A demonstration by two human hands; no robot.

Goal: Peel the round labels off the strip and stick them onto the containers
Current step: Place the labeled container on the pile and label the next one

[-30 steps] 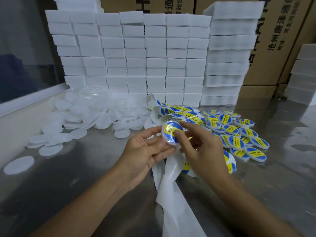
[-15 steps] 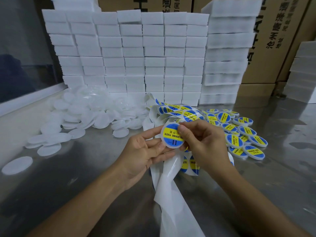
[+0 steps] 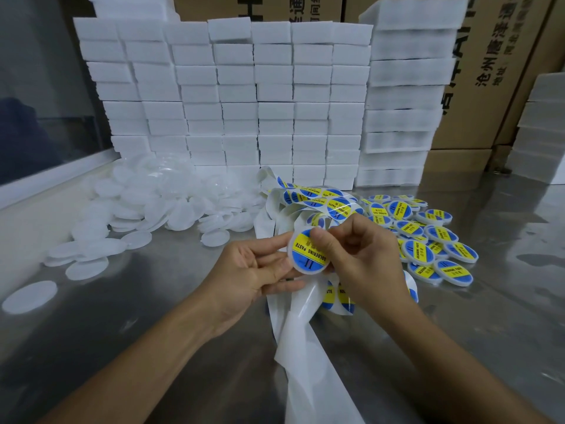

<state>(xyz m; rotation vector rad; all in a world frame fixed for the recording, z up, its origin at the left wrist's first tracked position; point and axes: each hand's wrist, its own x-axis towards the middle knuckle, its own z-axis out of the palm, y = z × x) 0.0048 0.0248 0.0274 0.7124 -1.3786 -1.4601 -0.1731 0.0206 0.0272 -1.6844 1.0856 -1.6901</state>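
A round white container [image 3: 308, 255] with a blue and yellow label on its face is held up above the steel table. My left hand [image 3: 253, 276] grips it from the left, fingers curled behind it. My right hand [image 3: 363, 255] pinches its upper right edge, thumb pressed on the label. The label strip [image 3: 324, 203] with several round labels loops behind my hands. Its bare white backing [image 3: 302, 347] trails down toward me.
A heap of unlabelled white containers [image 3: 159, 206] lies at the left. Several labelled ones [image 3: 428, 240] lie at the right. Stacked white foam blocks [image 3: 260, 102] and cardboard boxes [image 3: 489, 71] stand behind. The steel table [image 3: 122, 332] is bare near my left forearm.
The container has turned so its label faces me squarely. My right thumb has slid across the label to its upper right edge. Both hands stay in the same place.
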